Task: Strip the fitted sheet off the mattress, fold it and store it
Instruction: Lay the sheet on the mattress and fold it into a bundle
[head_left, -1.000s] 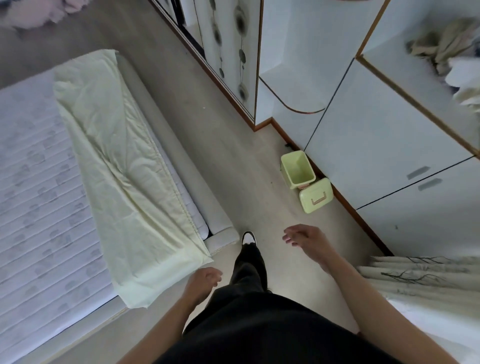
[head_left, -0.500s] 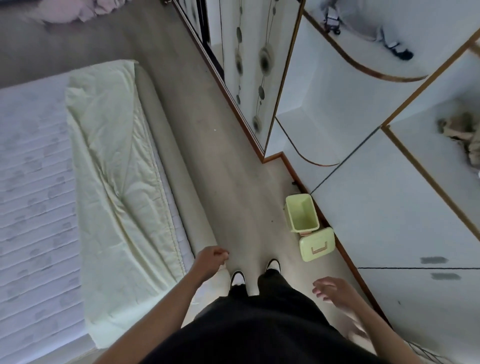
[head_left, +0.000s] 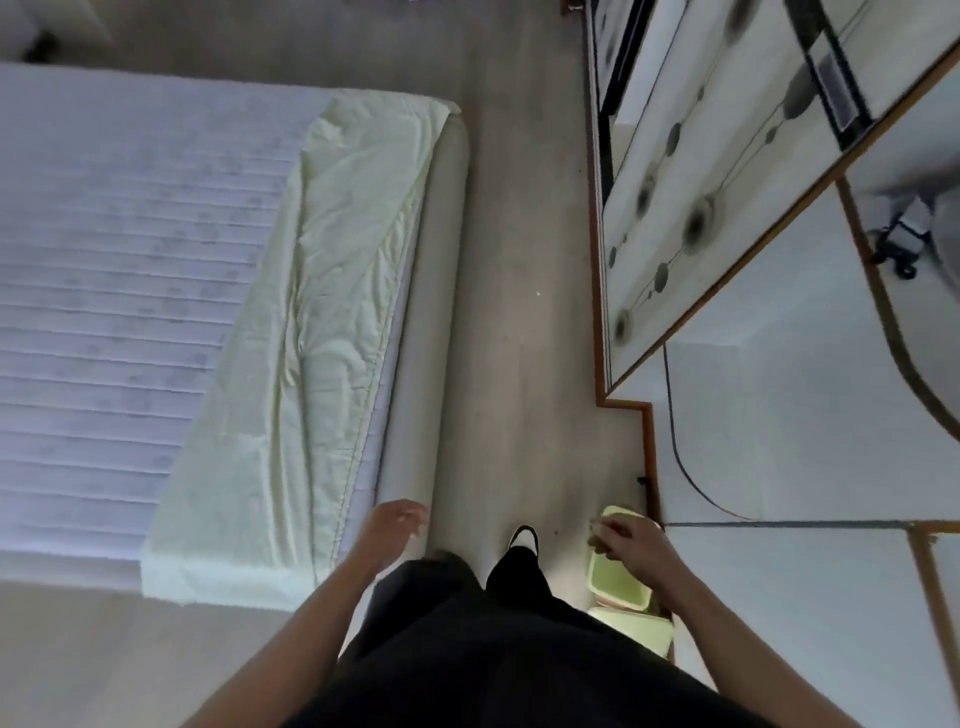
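A pale yellow-green fitted sheet (head_left: 322, 332) lies folded into a long strip along the right side of the bare quilted mattress (head_left: 119, 291). Its near end hangs slightly over the mattress's front corner. My left hand (head_left: 396, 525) hangs beside the bed's right edge, just right of the sheet's near end, fingers loosely curled and holding nothing. My right hand (head_left: 626, 538) is out to the right above a small green bin, fingers relaxed and empty. Neither hand touches the sheet.
A narrow strip of wooden floor (head_left: 519, 291) runs between the bed frame (head_left: 431, 332) and a white wardrobe (head_left: 769, 405) with patterned doors on the right. A small green bin (head_left: 618, 577) and its lid stand on the floor by the wardrobe. My legs in black trousers fill the bottom.
I have stepped forward along the aisle and the view has swung towards the far end of the bed. My right hand has moved over the green bin. Both hands stay empty.
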